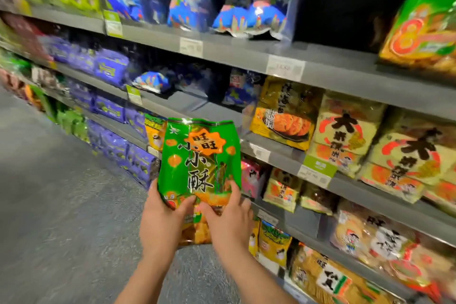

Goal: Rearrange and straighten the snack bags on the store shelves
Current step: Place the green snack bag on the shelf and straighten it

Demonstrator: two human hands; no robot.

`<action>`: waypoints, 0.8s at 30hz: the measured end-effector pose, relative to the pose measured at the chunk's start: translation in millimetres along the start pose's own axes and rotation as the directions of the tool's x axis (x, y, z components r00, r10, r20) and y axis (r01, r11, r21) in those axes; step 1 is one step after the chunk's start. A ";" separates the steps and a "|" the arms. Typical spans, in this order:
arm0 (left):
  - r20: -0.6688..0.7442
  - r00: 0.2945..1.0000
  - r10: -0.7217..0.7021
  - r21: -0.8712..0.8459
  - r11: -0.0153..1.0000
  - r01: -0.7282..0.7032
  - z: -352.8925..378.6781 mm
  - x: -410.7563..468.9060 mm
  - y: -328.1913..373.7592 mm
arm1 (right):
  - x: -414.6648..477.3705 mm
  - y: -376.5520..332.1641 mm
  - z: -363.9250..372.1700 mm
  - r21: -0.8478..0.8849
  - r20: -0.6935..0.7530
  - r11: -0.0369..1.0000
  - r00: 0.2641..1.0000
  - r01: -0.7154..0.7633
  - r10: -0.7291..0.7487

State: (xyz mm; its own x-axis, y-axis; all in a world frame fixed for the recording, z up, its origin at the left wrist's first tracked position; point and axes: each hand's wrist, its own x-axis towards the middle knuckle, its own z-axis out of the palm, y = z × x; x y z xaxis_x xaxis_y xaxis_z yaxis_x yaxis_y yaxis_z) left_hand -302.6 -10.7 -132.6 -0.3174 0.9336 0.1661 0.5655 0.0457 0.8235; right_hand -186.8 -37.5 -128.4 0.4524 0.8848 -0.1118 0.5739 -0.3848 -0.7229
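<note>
I see my left hand [161, 217] and right hand [229, 219] both gripping one upright green 小小酥 snack bag [197, 155] before gray shelves [234, 54] of packets.

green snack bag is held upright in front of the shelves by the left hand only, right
Not quite. The head view shows the green snack bag held upright in front of the shelves by two hands, not one: the left hand and the right hand each grip its lower part.
</note>
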 end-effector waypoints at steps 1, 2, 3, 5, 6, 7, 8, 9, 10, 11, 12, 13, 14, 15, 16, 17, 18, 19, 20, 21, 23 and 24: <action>-0.034 0.999 0.018 -0.012 1.000 -0.018 -9.9 6.7 10.8 | 0.9 -13.9 -4.3 0.020 -0.022 0.999 0.999 0.048 -0.048; -0.065 0.997 0.039 -0.023 0.999 -0.040 -19.2 13.8 22.4 | 2.4 -27.6 -10.1 0.048 -0.041 0.995 0.995 0.092 -0.091; -0.094 0.994 0.060 -0.039 0.997 -0.064 -27.7 20.7 33.2 | 4.7 -40.8 -16.6 0.079 -0.059 0.988 0.990 0.133 -0.129; -0.142 0.985 0.098 -0.076 0.991 -0.109 -42.1 35.4 53.8 | 10.2 -65.9 -29.8 0.124 -0.096 0.971 0.976 0.207 -0.196; -0.161 0.981 0.112 -0.088 0.988 -0.127 -48.4 41.2 64.1 | 12.5 -76.8 -36.6 0.129 -0.118 0.962 0.967 0.239 -0.224; -0.189 0.974 0.129 -0.098 0.984 -0.149 -55.4 47.6 74.4 | 15.0 -88.3 -44.0 0.126 -0.147 0.953 0.955 0.276 -0.257; -0.215 0.965 0.150 -0.104 0.979 -0.176 -62.0 53.7 84.9 | 17.8 -99.4 -51.8 0.124 -0.175 0.944 0.943 0.307 -0.284; -0.238 0.956 0.171 -0.113 0.973 -0.202 -67.9 59.4 95.7 | 20.0 -110.1 -60.2 0.124 -0.198 0.934 0.931 0.334 -0.306; -0.256 0.948 0.191 -0.125 0.966 -0.228 -73.1 65.2 107.4 | 22.3 -120.2 -69.5 0.126 -0.220 0.924 0.918 0.362 -0.330; -0.271 0.940 0.208 -0.139 0.958 -0.252 -77.9 70.8 120.3 | 24.9 -129.6 -79.6 0.130 -0.242 0.912 0.904 0.389 -0.351; -0.283 0.932 0.227 -0.150 0.949 -0.277 -81.7 76.8 133.0 | 27.4 -138.6 -90.4 0.134 -0.267 0.900 0.890 0.415 -0.371; -0.297 0.921 0.252 -0.158 0.938 -0.307 -84.8 82.1 146.7 | 30.3 -146.9 -101.7 0.135 -0.296 0.886 0.872 0.443 -0.390; -0.311 0.909 0.279 -0.166 0.925 -0.340 -86.7 87.6 160.2 | 33.2 -154.4 -113.5 0.132 -0.328 0.873 0.852 0.469 -0.408; -0.320 0.897 0.305 -0.177 0.911 -0.373 -87.5 92.3 173.8 | 36.6 -161.3 -125.3 0.127 -0.361 0.863 0.833 0.489 -0.419; -0.329 0.885 0.330 -0.191 0.894 -0.405 -87.5 96.5 187.7 | 40.3 -167.3 -136.8 0.121 -0.393 0.856 0.816 0.503 -0.424; -0.337 0.872 0.355 -0.206 0.876 -0.436 -86.1 100.5 201.1 | 44.3 -172.6 -148.0 0.113 -0.425 0.851 0.799 0.513 -0.425; -0.343 0.859 0.379 -0.219 0.857 -0.466 -83.6 103.9 214.9 | 48.4 -176.7 -159.2 0.106 -0.459 0.845 0.780 0.524 -0.426; -0.349 0.847 0.402 -0.232 0.838 -0.493 -80.6 105.8 228.8 | 52.8 -179.6 -169.8 0.102 -0.496 0.836 0.756 0.539 -0.427; -0.351 0.835 0.423 -0.244 0.820 -0.518 -76.5 107.4 242.5 | 57.1 -181.4 -180.3 0.101 -0.534 0.826 0.730 0.555 -0.426; -0.353 0.824 0.443 -0.260 0.800 -0.541 -71.8 107.8 256.4 | 61.4 -182.4 -190.8 0.094 -0.573 0.819 0.703 0.567 -0.421; -0.346 0.812 0.470 -0.308 0.760 -0.572 -60.2 107.4 281.1 | 70.1 -181.3 -211.3 0.064 -0.644 0.818 0.650 0.572 -0.404; -0.341 0.806 0.483 -0.337 0.738 -0.585 -53.4 106.7 291.6 | 73.8 -179.5 -221.0 0.049 -0.677 0.820 0.622 0.571 -0.393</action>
State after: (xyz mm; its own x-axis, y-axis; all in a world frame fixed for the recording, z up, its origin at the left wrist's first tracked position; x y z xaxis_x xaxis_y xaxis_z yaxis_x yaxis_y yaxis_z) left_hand -212.2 83.2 154.2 -0.2429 0.6536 0.7168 0.3460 -0.6319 0.6935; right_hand -105.6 38.7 143.8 0.5184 0.5237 0.6760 0.6952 0.2023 -0.6898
